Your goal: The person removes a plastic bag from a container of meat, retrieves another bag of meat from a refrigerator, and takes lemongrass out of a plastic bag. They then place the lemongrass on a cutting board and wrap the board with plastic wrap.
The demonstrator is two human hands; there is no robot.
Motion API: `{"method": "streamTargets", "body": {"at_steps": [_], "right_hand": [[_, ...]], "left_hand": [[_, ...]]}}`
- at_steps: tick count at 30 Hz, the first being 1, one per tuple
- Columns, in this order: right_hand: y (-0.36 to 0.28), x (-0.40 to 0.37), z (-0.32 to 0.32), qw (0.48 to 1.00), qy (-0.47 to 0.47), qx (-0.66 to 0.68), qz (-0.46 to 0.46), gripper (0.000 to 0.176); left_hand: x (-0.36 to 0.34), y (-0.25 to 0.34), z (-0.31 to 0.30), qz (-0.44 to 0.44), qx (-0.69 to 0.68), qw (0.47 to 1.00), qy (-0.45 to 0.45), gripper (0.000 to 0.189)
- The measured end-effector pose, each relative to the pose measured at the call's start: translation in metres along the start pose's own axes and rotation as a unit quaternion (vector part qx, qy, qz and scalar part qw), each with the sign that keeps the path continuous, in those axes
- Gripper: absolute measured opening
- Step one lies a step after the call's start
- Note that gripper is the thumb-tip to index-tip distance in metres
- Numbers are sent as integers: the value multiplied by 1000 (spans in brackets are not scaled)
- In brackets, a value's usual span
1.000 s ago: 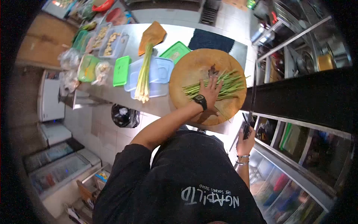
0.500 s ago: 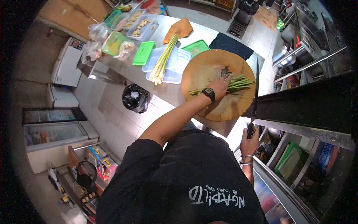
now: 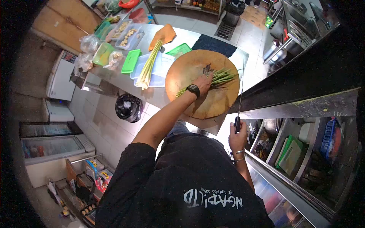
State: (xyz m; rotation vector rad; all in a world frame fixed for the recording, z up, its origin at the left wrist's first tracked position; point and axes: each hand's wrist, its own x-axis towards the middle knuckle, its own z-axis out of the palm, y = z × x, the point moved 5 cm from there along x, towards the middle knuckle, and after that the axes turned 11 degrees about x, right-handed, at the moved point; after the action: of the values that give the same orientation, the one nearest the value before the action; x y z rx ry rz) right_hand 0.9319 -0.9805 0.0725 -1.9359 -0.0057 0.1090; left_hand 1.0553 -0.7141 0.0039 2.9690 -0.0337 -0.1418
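My left hand point(image 3: 203, 83), wearing a black watch, rests over a bundle of green stalks point(image 3: 222, 77) on a round wooden chopping board point(image 3: 205, 108). Its fingers are closed over the bundle, partly hiding it. A small dark patch point(image 3: 207, 69) marks the board just beyond that hand. My right hand point(image 3: 238, 137), with bangles at the wrist, grips the black handle of a long knife point(image 3: 241, 95). The blade points away from me, upright along the board's right edge and apart from the stalks. Left of the board, a bunch of lemongrass point(image 3: 149, 66) lies across a clear plastic container point(image 3: 156, 80).
An orange cloth point(image 3: 162, 35), green lids point(image 3: 131, 61) and food tubs point(image 3: 129, 37) stand along the metal table point(image 3: 114, 74). A dark cloth point(image 3: 214, 45) lies behind the board. A bin with a black bag point(image 3: 128, 108) is on the floor. A dark ledge point(image 3: 296, 81) borders the right.
My view has shifted, so the scene sits further left in it. The knife's blade has turned slightly in my right hand. My left hand stays on the stalks.
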Motion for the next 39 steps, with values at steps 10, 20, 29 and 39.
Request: {"method": "streamTargets", "body": {"at_steps": [10, 20, 29, 39], "right_hand": [[31, -15, -7, 999, -23, -17, 30, 34], [37, 35, 45, 975, -52, -152, -153, 41], [-12, 61, 97, 917, -52, -298, -260, 52], [-18, 113, 215, 837, -322, -222, -381, 31]], "left_hand": [[13, -42, 12, 61, -10, 991, 123, 67], [-7, -70, -23, 42, -10, 992, 120, 88], [-55, -68, -19, -10, -92, 995, 28, 83], [-100, -87, -25, -78, -222, 970, 64, 85]]}}
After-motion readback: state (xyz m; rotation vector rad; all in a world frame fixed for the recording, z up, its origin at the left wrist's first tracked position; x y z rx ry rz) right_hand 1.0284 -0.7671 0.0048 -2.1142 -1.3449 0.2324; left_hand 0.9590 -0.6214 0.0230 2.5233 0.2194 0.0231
